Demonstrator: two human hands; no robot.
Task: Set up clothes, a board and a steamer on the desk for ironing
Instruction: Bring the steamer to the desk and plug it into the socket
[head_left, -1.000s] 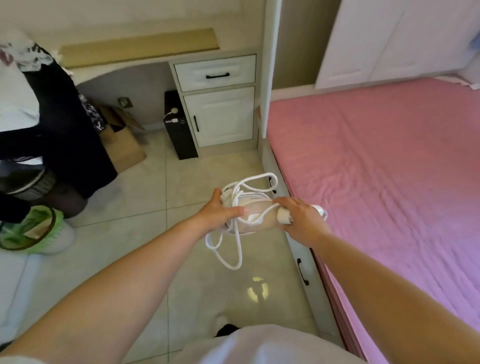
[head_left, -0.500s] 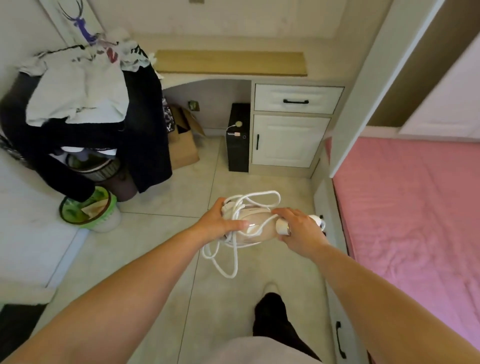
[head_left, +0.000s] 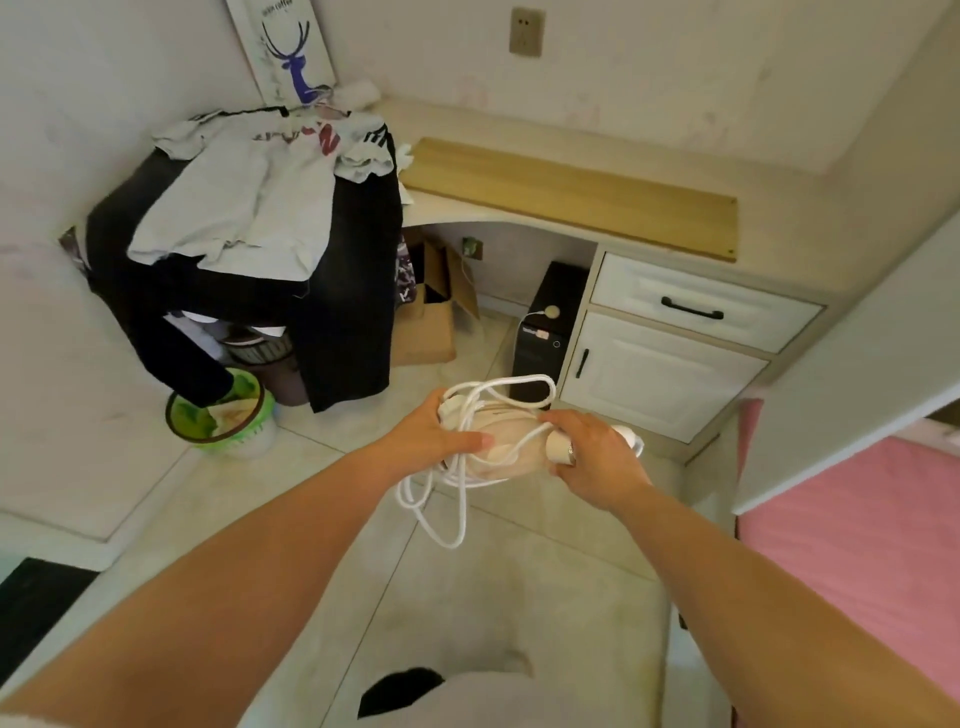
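I carry a beige handheld steamer (head_left: 506, 439) in both hands above the tiled floor. My left hand (head_left: 434, 434) grips its left end, and my right hand (head_left: 592, 457) grips the right end by the handle. Its white cord (head_left: 457, 493) is looped over the body and dangles below. A long wooden board (head_left: 566, 195) lies on the cream desk (head_left: 769, 270) ahead. Black and white clothes (head_left: 244, 208) are heaped over a chair at the desk's left end.
Under the desk stand a cardboard box (head_left: 431, 322) and a black computer tower (head_left: 545, 327), beside white drawers (head_left: 696, 306). A green basket (head_left: 221, 415) sits on the floor at the left. A pink bed (head_left: 857, 545) fills the right. A wall socket (head_left: 525, 30) is above the desk.
The view has swung left and closer to the desk, bringing the clothes pile, board and wall into sight. Both hands still hold the steamer the same way.
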